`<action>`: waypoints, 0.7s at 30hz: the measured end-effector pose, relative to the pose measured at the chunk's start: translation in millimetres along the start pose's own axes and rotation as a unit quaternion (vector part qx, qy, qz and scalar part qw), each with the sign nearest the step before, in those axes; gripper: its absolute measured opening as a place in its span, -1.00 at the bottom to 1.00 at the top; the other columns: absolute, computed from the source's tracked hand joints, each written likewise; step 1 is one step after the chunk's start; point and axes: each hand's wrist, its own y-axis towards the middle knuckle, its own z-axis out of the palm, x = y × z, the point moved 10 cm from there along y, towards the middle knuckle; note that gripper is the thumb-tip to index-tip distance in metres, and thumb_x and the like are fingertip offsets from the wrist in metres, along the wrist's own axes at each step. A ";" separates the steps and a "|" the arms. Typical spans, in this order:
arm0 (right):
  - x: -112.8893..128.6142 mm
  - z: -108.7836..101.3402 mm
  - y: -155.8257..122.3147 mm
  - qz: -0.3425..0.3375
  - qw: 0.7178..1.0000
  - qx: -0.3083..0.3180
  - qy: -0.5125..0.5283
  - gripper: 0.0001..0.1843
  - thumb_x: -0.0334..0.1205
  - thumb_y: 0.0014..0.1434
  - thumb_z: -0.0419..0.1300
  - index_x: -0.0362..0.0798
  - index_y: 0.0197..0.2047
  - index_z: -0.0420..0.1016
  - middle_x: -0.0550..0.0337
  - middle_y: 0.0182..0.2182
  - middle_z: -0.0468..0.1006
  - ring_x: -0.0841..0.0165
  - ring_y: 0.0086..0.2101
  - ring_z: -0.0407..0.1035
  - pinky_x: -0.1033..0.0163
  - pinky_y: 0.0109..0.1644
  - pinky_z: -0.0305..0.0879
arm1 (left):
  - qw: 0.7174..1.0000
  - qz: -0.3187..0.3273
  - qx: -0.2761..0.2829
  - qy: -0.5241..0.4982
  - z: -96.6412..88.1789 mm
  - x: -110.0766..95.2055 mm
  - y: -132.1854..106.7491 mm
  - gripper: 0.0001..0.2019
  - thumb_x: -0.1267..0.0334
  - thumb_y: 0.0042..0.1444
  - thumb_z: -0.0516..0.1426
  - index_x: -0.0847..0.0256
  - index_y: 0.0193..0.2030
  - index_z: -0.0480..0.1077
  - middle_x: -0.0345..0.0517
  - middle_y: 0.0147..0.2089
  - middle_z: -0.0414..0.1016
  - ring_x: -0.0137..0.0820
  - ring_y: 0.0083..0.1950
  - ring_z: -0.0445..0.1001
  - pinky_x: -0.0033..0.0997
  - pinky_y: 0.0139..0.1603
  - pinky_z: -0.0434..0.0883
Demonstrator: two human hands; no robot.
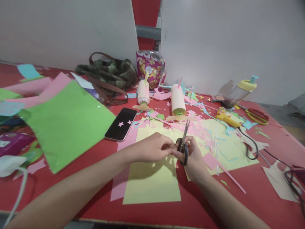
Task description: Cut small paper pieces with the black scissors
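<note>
My right hand [193, 157] is closed around a small pair of scissors [185, 135] with black handles, its blades pointing up and away from me. Against it, fingertips pinched, is my left hand [156, 147]; whatever it holds is too small and hidden to name. Both hands hover over a sheet of yellow paper [152, 187], which overlaps pink paper [119, 187]. To the left of them lies a phone [121, 130] with two small pink paper stars [121, 124] on its dark screen.
Two paper-wrapped bottles [178, 98] stand behind the hands among paper scraps. Green sheets [71, 124] cover the left. A yellow glue gun [227, 120] with a black cord, red-and-yellow-handled scissors [257, 116] and a tilted clear container [240, 93] are at right. Behind sits a snack bag [151, 68].
</note>
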 end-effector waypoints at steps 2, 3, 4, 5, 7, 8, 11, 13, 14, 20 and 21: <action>1.1 1.7 -0.5 -0.001 1.000 0.007 0.007 -0.59 -0.44 -0.23 0.27 0.04 -0.41 0.11 0.38 -0.48 0.32 0.52 -0.50 0.25 0.40 -0.43 0.17 | 1.000 0.006 0.003 0.003 -0.6 -2.9 -1.1 -0.78 0.30 0.02 -0.08 0.28 -0.54 0.28 -0.26 -0.58 0.25 -0.58 -0.56 0.16 -0.57 -0.59 0.03; 1.5 2.3 -0.8 0.000 1.000 0.010 0.008 -0.59 -0.44 -0.23 0.27 0.04 -0.41 0.11 0.39 -0.47 0.32 0.53 -0.50 0.25 0.40 -0.43 0.17 | 1.000 0.009 0.004 0.004 -0.6 -4.2 -1.7 -0.79 0.31 0.02 -0.08 0.28 -0.54 0.28 -0.26 -0.57 0.26 -0.58 -0.55 0.17 -0.58 -0.57 0.04; 1.7 2.7 -1.0 0.002 1.000 0.012 0.008 -0.59 -0.45 -0.23 0.27 0.04 -0.41 0.11 0.39 -0.47 0.32 0.53 -0.50 0.26 0.40 -0.43 0.17 | 1.000 0.013 0.005 0.005 -0.3 -5.6 -2.3 -0.80 0.32 0.03 -0.08 0.28 -0.53 0.28 -0.26 -0.55 0.27 -0.57 -0.54 0.18 -0.58 -0.56 0.06; 1.6 3.4 -1.1 0.003 1.000 0.014 0.008 -0.59 -0.45 -0.23 0.27 0.04 -0.41 0.11 0.39 -0.47 0.31 0.53 -0.50 0.26 0.40 -0.43 0.17 | 1.000 0.017 0.006 0.004 0.1 -6.8 -2.9 -0.80 0.34 0.03 -0.08 0.28 -0.52 0.28 -0.25 -0.54 0.28 -0.57 -0.52 0.19 -0.58 -0.54 0.07; 1.3 4.4 -1.5 0.006 1.000 0.018 0.006 -0.59 -0.46 -0.23 0.27 0.04 -0.40 0.11 0.39 -0.47 0.31 0.53 -0.50 0.26 0.40 -0.43 0.18 | 1.000 0.023 0.004 -0.001 0.9 -8.5 -4.6 -0.81 0.36 0.04 -0.08 0.28 -0.49 0.30 -0.24 -0.52 0.30 -0.56 -0.48 0.22 -0.58 -0.49 0.10; 1.1 4.6 -1.7 0.006 1.000 0.018 0.004 -0.59 -0.46 -0.23 0.27 0.04 -0.40 0.11 0.39 -0.47 0.32 0.53 -0.50 0.26 0.40 -0.43 0.18 | 1.000 0.024 0.001 -0.005 1.3 -8.7 -5.6 -0.81 0.38 0.05 -0.09 0.28 -0.48 0.30 -0.24 -0.51 0.30 -0.55 -0.47 0.23 -0.58 -0.47 0.11; 1.3 4.0 -2.2 0.007 1.000 0.012 -0.004 -0.58 -0.43 -0.24 0.27 0.04 -0.39 0.11 0.38 -0.49 0.31 0.52 -0.51 0.26 0.39 -0.44 0.19 | 1.000 0.022 -0.010 -0.020 2.3 -7.0 -8.8 -0.80 0.38 0.06 -0.10 0.27 -0.43 0.32 -0.23 -0.48 0.32 -0.54 -0.44 0.24 -0.57 -0.44 0.13; 2.3 3.3 -2.7 0.006 1.000 0.005 -0.013 -0.58 -0.41 -0.24 0.27 0.04 -0.39 0.11 0.38 -0.49 0.31 0.50 -0.51 0.26 0.39 -0.46 0.18 | 0.999 0.013 -0.021 -0.036 3.2 -3.5 -10.8 -0.80 0.35 0.08 -0.11 0.27 -0.42 0.31 -0.22 -0.46 0.32 -0.54 -0.44 0.25 -0.57 -0.44 0.14; 2.9 3.3 -2.9 0.005 1.000 0.004 -0.017 -0.59 -0.41 -0.24 0.27 0.03 -0.39 0.11 0.37 -0.49 0.31 0.50 -0.51 0.26 0.39 -0.47 0.17 | 0.999 0.006 -0.029 -0.045 3.5 -1.0 -11.7 -0.80 0.32 0.08 -0.10 0.28 -0.42 0.31 -0.21 -0.46 0.32 -0.53 -0.44 0.24 -0.57 -0.44 0.15; 2.1 4.2 -3.4 0.012 1.000 0.005 -0.027 -0.60 -0.40 -0.23 0.27 0.04 -0.40 0.11 0.37 -0.49 0.31 0.50 -0.51 0.27 0.43 -0.55 0.11 | 0.992 -0.017 -0.085 -0.089 3.5 10.9 -15.1 -0.83 0.29 0.06 -0.08 0.27 -0.43 0.27 -0.22 -0.45 0.30 -0.52 -0.42 0.23 -0.54 -0.41 0.18; 1.3 4.0 -3.3 0.013 1.000 0.005 -0.027 -0.59 -0.40 -0.23 0.27 0.04 -0.40 0.11 0.37 -0.49 0.31 0.49 -0.51 0.28 0.43 -0.55 0.11 | 0.991 -0.018 -0.090 -0.095 4.0 12.0 -15.4 -0.84 0.29 0.06 -0.08 0.26 -0.43 0.27 -0.22 -0.45 0.30 -0.52 -0.42 0.23 -0.54 -0.40 0.19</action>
